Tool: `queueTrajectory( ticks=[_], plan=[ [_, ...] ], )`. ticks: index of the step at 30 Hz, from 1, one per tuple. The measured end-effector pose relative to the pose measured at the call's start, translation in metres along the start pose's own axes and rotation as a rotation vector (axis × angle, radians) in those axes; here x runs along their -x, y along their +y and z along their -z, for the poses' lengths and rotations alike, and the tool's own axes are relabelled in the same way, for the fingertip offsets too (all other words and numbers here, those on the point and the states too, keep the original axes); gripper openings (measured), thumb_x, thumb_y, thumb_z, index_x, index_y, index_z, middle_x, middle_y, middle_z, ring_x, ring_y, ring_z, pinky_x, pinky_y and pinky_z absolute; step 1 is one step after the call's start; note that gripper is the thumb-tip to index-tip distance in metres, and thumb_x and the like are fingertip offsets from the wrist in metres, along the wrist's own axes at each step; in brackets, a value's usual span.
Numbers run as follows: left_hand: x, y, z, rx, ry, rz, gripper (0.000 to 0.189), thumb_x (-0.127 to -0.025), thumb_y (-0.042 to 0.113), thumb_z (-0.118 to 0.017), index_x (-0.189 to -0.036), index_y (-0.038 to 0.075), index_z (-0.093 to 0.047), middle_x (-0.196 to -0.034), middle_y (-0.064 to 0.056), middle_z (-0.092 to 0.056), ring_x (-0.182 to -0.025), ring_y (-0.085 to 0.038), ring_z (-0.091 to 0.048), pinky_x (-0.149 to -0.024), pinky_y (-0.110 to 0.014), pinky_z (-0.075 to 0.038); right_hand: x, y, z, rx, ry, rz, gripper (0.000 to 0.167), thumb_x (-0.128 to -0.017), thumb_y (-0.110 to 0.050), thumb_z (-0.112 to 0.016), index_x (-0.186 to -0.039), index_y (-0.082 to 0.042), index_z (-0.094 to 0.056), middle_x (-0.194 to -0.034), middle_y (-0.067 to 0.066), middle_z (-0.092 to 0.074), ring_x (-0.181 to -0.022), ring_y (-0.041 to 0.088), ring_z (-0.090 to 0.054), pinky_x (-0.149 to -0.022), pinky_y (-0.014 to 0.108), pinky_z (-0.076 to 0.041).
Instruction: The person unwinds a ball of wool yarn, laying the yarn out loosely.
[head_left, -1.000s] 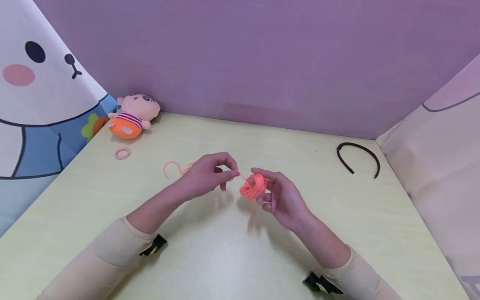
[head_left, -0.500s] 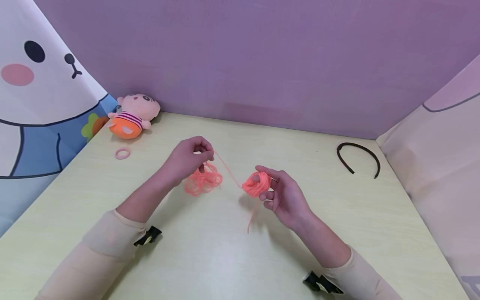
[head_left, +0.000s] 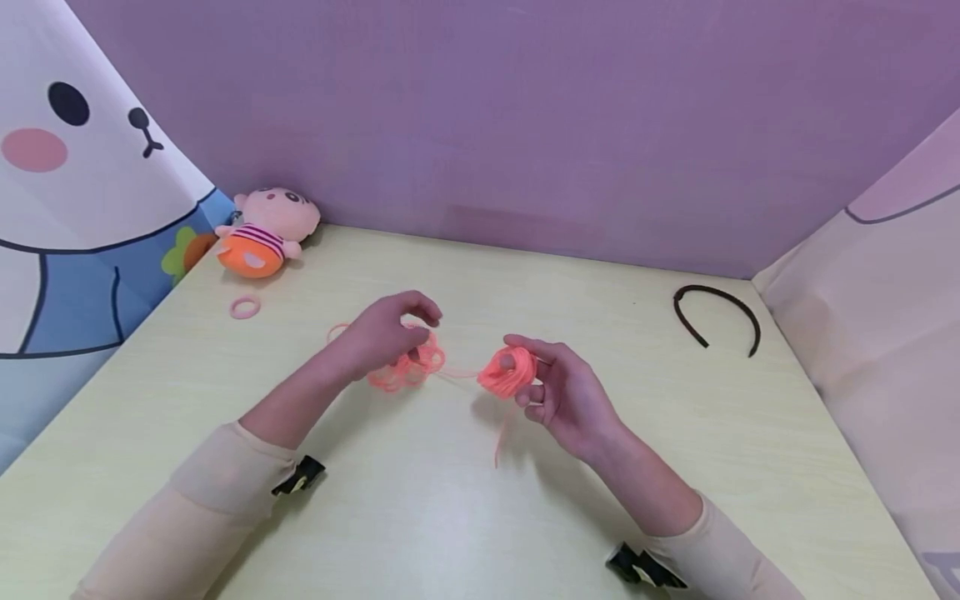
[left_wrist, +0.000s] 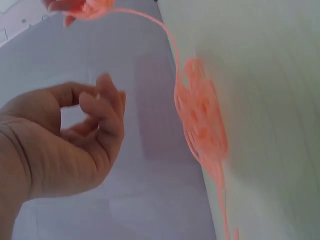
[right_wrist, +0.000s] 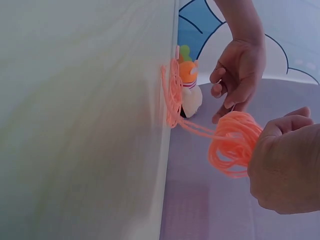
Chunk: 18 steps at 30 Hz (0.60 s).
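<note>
**Right hand holds an oval bundle of coral-orange yarn above the pale wooden table**

We set 12 o'clock straight ahead of the person and the bundle at the dial's centre. Nearest us, at 5 o'clock, a black clip sits against the cream sleeve of the right arm. A similar dark clip shows by the left cuff, at 8.

At the centre, we see the right hand's fingers and thumb curled into the yarn; a loose end hangs toward 6. Toward 9, the left hand has its fingers loosely bent, with a gap between thumb and forefinger. In the left wrist view, we find it apart from the loose, looped coral pile on the table. A single strand links pile and bundle.

Farther off, we note a small pink ring between 9 and 10, a black curved headband between 2 and 3, and a pink-and-orange plush doll at 10. Beyond stands a purple wall.
</note>
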<state>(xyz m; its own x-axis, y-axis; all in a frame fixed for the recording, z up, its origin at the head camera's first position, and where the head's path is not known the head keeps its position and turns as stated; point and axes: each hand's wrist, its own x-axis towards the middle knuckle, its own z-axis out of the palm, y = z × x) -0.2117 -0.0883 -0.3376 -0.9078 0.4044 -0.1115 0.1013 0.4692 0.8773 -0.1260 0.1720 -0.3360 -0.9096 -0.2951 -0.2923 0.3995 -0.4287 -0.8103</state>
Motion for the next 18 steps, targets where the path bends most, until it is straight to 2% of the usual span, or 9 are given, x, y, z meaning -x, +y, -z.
queueTrajectory(
  ticks=[3, 6, 9, 13, 18],
  plan=[
    [0.004, 0.004, -0.011, 0.000, -0.100, -0.013, 0.024, -0.098, 0.006, -0.059, -0.121, 0.010, -0.063, -0.127, -0.011, -0.060, -0.069, -0.034, -0.063, -0.049, -0.027, -0.042, 0.001, 0.000, -0.001, 0.004, -0.033, -0.005, 0.038, -0.106, -0.025, -0.042, -0.135, -0.008, -0.061, -0.095, 0.002, -0.067, -0.056, 0.013, -0.061, -0.052, 0.020, -0.044],
    [0.008, 0.006, -0.021, 0.014, -0.196, -0.017, 0.026, -0.099, 0.010, -0.061, -0.125, 0.013, -0.064, -0.129, -0.009, -0.061, -0.072, -0.040, -0.065, -0.049, -0.029, -0.042, 0.001, 0.000, -0.001, 0.011, -0.058, -0.008, 0.038, -0.106, -0.026, -0.042, -0.134, -0.008, -0.062, -0.095, 0.002, -0.068, -0.057, 0.013, -0.061, -0.052, 0.020, -0.044],
    [0.010, 0.007, -0.030, 0.027, -0.263, -0.019, 0.027, -0.100, 0.011, -0.063, -0.126, 0.015, -0.065, -0.129, -0.006, -0.062, -0.071, -0.042, -0.065, -0.049, -0.031, -0.043, 0.001, 0.000, -0.001, 0.026, -0.079, -0.008, 0.038, -0.107, -0.026, -0.042, -0.132, -0.008, -0.062, -0.093, 0.002, -0.067, -0.057, 0.012, -0.061, -0.051, 0.020, -0.042],
    [0.011, 0.007, -0.038, 0.045, -0.306, -0.015, 0.024, -0.100, 0.012, -0.064, -0.123, 0.017, -0.067, -0.122, -0.003, -0.065, -0.067, -0.042, -0.064, -0.048, -0.033, -0.043, 0.002, 0.001, 0.000, 0.040, -0.094, -0.009, 0.037, -0.106, -0.026, -0.041, -0.131, -0.010, -0.063, -0.091, 0.001, -0.066, -0.056, 0.012, -0.060, -0.049, 0.019, -0.038],
    [0.012, 0.009, -0.040, 0.039, -0.305, -0.006, 0.013, -0.100, 0.013, -0.065, -0.112, 0.017, -0.070, -0.108, -0.006, -0.066, -0.066, -0.043, -0.062, -0.048, -0.031, -0.041, 0.002, 0.001, 0.000, 0.044, -0.097, -0.013, 0.037, -0.106, -0.026, -0.041, -0.132, -0.010, -0.062, -0.092, 0.000, -0.065, -0.055, 0.012, -0.060, -0.048, 0.020, -0.035]
  ],
)
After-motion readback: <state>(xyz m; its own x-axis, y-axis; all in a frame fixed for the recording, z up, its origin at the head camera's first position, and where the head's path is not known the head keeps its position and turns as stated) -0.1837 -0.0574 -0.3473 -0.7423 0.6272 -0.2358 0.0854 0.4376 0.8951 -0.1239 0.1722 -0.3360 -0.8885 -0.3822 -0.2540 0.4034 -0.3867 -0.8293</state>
